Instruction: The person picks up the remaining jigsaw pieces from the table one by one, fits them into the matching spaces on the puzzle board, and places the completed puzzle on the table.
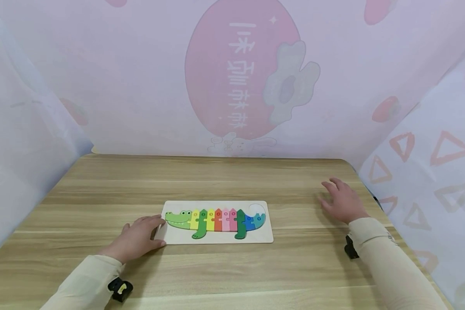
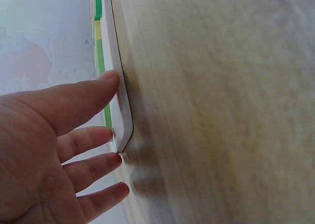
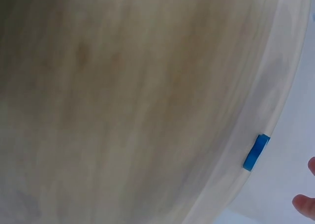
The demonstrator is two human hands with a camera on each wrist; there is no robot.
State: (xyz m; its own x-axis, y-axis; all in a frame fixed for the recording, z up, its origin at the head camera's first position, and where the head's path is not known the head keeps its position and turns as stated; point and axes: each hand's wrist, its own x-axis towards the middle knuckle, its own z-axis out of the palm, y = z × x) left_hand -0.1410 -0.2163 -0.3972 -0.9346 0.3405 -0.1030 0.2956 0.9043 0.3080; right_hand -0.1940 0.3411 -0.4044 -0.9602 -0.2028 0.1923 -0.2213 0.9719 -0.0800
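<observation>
A white puzzle board (image 1: 217, 239) with a colourful crocodile made of numbered pieces (image 1: 218, 220) lies on the table. At the tail end an outlined curl shows bare board. My left hand (image 1: 136, 239) is at the board's left end, thumb (image 2: 93, 93) against the near edge and fingers, fairly straight, around the corner. Far to the right, my right hand (image 1: 342, 201) hovers over the table with loosely bent fingers and nothing seen in them. Ahead of its fingertips (image 3: 305, 206) in the right wrist view, a small blue piece (image 3: 256, 152) lies near the table's edge.
The wooden table (image 1: 224, 280) has rounded far corners. A pale printed cloth (image 1: 139, 86) hangs behind it, with more cloth along the left and right sides. Dark wrist cameras are strapped under both sleeves.
</observation>
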